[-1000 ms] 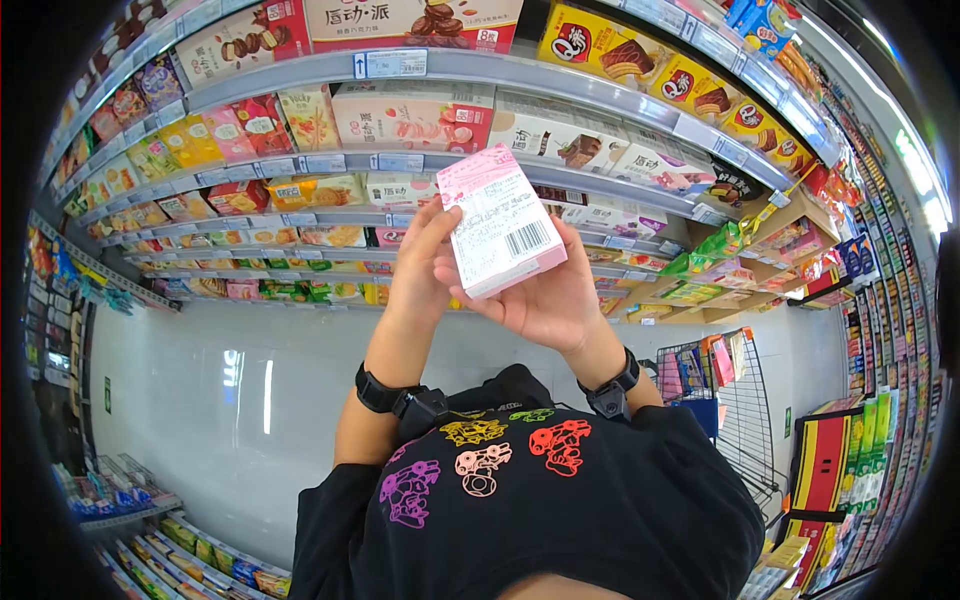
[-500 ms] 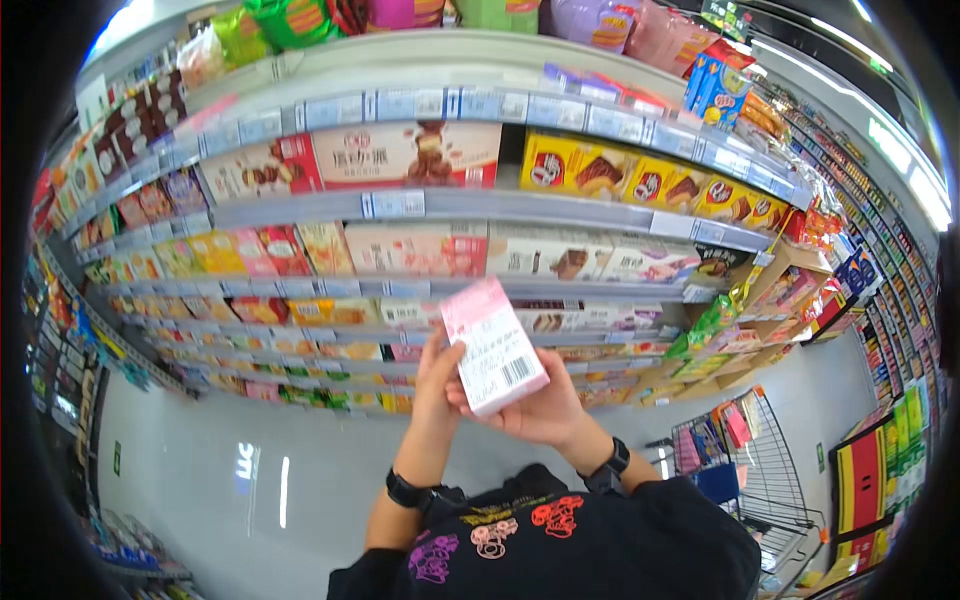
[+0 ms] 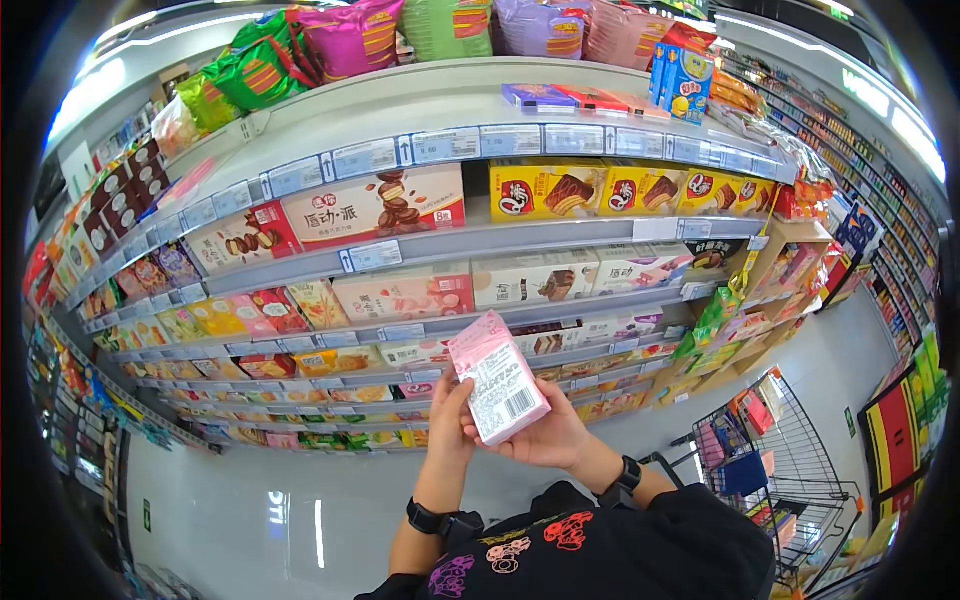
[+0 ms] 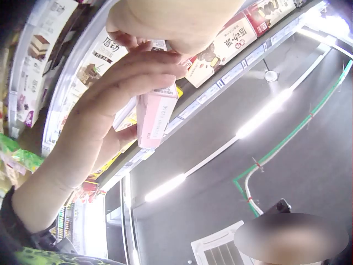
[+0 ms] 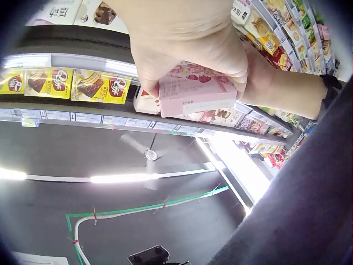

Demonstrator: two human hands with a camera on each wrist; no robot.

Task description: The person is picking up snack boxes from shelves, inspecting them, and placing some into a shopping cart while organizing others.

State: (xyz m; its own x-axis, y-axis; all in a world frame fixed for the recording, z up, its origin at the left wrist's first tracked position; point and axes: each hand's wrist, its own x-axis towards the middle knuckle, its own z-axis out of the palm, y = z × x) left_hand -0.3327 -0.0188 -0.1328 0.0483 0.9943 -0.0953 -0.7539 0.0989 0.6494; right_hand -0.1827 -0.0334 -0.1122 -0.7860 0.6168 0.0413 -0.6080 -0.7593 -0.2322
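Note:
I hold a pink box (image 3: 497, 378) with a white printed label and a barcode facing me, at chest height in front of the snack shelves. My left hand (image 3: 448, 415) grips its left edge with the fingers against the side. From below and behind, my right hand (image 3: 545, 435) cups it, fingers curled round the box. In the left wrist view the box (image 4: 157, 113) shows its pink end, with right-hand fingers (image 4: 127, 83) wrapped over it. In the right wrist view the pink box (image 5: 196, 88) sits under my right hand (image 5: 187, 44).
Grey shelves (image 3: 520, 235) full of snack boxes run across in front, with bagged snacks (image 3: 350, 35) on top. A wire shopping cart (image 3: 790, 470) with goods stands at the right. Pale floor (image 3: 250, 500) lies at lower left, and more racks line the far right.
The view has tilted up to the higher shelves. Both hands and the pink box now sit lower and smaller in the frame; the grip on the box is unchanged.

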